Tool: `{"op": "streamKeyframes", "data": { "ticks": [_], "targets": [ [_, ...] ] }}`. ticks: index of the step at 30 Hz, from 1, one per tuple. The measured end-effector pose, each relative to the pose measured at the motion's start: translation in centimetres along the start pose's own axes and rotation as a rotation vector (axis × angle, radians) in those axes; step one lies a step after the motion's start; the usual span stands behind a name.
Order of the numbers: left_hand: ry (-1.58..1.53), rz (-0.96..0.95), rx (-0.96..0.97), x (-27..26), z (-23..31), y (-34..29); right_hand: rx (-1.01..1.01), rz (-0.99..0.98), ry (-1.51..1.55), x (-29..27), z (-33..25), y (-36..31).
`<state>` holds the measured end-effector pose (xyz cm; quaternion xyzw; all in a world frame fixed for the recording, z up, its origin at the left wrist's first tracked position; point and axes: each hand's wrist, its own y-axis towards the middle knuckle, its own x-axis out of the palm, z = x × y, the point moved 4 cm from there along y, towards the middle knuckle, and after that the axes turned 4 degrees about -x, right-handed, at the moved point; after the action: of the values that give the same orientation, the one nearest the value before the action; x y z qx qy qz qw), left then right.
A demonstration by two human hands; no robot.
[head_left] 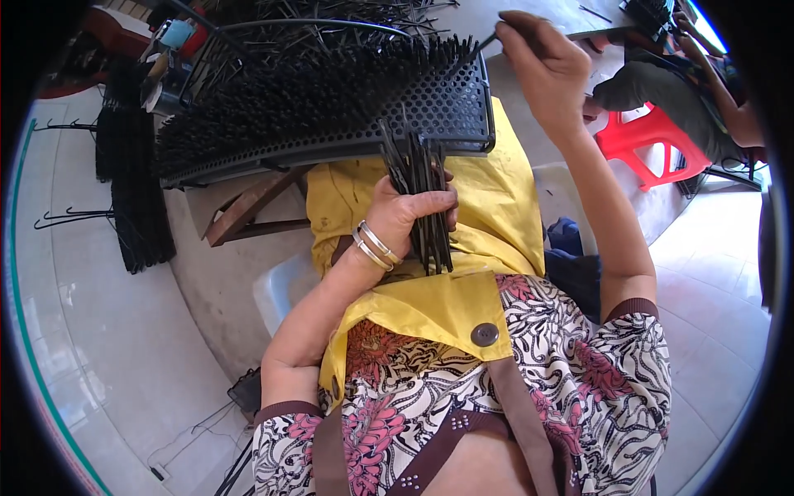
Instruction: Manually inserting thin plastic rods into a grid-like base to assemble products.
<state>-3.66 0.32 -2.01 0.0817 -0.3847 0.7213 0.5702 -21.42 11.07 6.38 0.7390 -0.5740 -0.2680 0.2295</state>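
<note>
My left hand (pixel 395 213) is wrapped round an upright bundle of thin black sticks (pixel 432 241), held above my yellow apron (pixel 492 207). Raised at the upper right, my right hand (pixel 552 74) pinches one thin black stick (pixel 478 51) between thumb and fingers. That stick slants down over the right end of a black perforated rack (pixel 451 109). Dense rows of black sticks (pixel 273 103) stand in the rack's holes. Bare holes show along its near edge and toward its right end. Whether the pinched stick's lower end touches the rack, I cannot tell.
Behind the rack lies a big heap of loose black sticks (pixel 331 18). Black bristly bundles (pixel 136 190) with hooked rods hang at the left. Brown wooden legs (pixel 248 211) stand below the rack. Another person sits at the upper right by a red plastic stool (pixel 641 149).
</note>
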Motion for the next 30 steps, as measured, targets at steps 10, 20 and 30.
{"op": "streamKeyframes", "data": {
  "ticks": [10, 20, 30],
  "targets": [
    [-0.004, -0.036, 0.019, -0.2, 0.0, 0.3, -0.514, -0.118, -0.317, 3.9, 0.0, 1.1],
    [0.022, -0.007, -0.016, -0.3, -0.5, -0.2, -0.546, -0.378, -0.49, 6.1, 1.4, -0.9],
    [0.001, -0.043, 0.017, -0.2, -0.3, 0.1, -0.307, -0.464, -0.342, 5.9, 0.3, 0.1]
  ]
}}
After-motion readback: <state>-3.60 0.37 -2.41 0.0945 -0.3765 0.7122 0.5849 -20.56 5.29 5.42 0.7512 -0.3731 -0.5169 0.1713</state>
